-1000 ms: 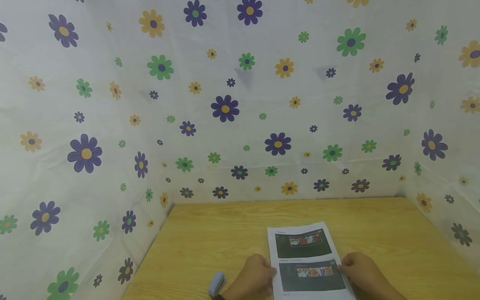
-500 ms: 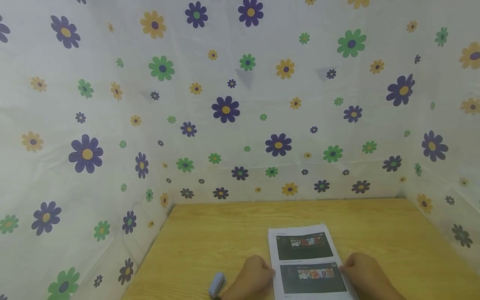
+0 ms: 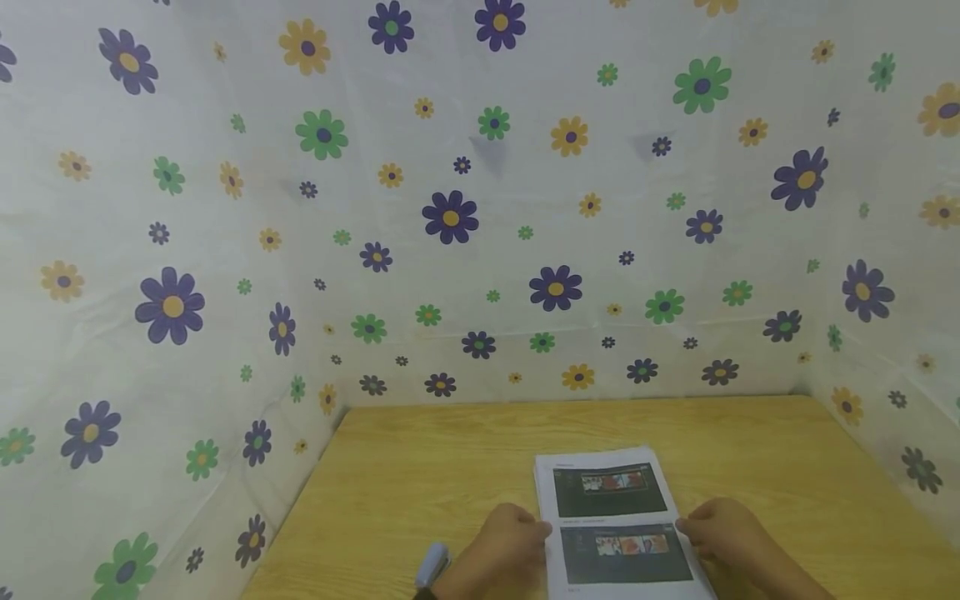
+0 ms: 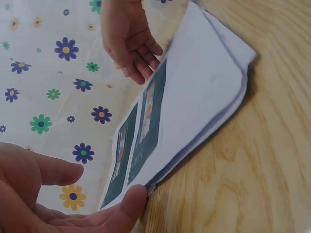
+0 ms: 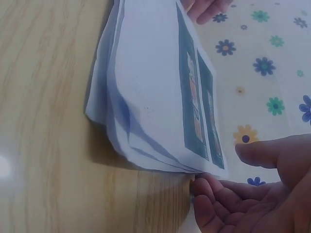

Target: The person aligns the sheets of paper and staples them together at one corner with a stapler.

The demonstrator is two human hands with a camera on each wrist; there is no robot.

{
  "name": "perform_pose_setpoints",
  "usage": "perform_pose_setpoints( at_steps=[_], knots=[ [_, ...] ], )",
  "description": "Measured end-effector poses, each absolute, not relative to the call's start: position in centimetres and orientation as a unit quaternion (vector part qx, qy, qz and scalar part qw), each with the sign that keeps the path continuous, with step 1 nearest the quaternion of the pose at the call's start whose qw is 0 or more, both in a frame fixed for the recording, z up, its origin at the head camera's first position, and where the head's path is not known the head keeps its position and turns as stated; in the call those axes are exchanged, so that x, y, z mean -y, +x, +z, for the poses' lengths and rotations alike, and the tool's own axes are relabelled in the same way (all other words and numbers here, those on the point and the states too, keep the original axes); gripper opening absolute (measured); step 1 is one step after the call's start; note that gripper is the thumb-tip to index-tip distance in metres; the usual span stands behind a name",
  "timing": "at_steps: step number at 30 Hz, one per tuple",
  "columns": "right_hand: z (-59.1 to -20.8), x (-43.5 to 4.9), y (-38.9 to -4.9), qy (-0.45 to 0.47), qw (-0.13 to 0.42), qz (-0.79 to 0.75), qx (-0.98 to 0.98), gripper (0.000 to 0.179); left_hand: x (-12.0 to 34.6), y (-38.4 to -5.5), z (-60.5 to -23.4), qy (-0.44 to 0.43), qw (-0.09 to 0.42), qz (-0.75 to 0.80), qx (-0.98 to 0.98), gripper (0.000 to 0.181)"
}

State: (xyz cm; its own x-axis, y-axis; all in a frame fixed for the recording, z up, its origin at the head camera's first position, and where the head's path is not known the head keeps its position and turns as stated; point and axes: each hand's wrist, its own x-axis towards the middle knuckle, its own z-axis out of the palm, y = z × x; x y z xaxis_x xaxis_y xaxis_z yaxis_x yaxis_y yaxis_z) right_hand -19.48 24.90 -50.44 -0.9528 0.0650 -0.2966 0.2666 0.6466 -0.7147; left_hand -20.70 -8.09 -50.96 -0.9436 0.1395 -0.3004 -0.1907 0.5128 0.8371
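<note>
A stack of printed sheets (image 3: 611,522) lies on the table, its top page bearing two dark pictures with small coloured panels. My left hand (image 3: 513,537) is at the stack's left edge, and my right hand (image 3: 723,533) is at its right edge. In the left wrist view, a left fingertip meets the paper's edge while the thumb stands away. The right wrist view shows loosely bent right fingers (image 5: 206,206) touching the sheets' lower edge, thumb apart from the paper. The near corners of the sheets bend and fan slightly apart.
A small light-blue stapler (image 3: 432,564) lies left of my left hand, partly behind the wrist. The wood-grain table (image 3: 420,467) is bounded by a white flower-patterned cloth (image 3: 510,258) at the back and both sides.
Both hands have shifted slightly up along the stack's edges, and their thumbs have come away from the paper. My left wrist covers more of the stapler. The stack has barely moved.
</note>
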Motion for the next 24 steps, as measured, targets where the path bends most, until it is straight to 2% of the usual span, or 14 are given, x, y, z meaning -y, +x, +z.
perform_pose_setpoints(
  at_steps=[3,6,12,15,21,24],
  knots=[
    [-50.8,-24.9,-19.7,0.087,0.130,-0.416,-0.896,0.035,8.2,-20.9,-51.0,-0.028,0.191,0.499,-0.844,0.043],
    [-51.4,-24.8,-19.8,0.078,0.124,-0.428,-0.892,0.028,8.2,-20.9,-51.0,-0.018,0.214,0.502,-0.838,0.035],
    [-52.1,-24.7,-19.5,0.053,0.104,-0.419,-0.900,0.026,7.0,-20.4,-50.9,0.027,0.208,0.518,-0.829,0.018],
    [-52.1,-24.6,-19.6,0.064,0.118,-0.417,-0.899,0.028,6.5,-20.3,-51.3,0.031,0.185,0.517,-0.835,0.020],
    [-51.8,-24.4,-20.3,0.105,0.160,-0.404,-0.895,0.034,5.5,-20.0,-51.7,-0.026,0.178,0.558,-0.810,0.031],
    [-51.5,-24.3,-20.6,0.116,0.165,-0.407,-0.891,0.035,5.3,-20.1,-51.7,-0.025,0.168,0.567,-0.806,0.033]
  ],
)
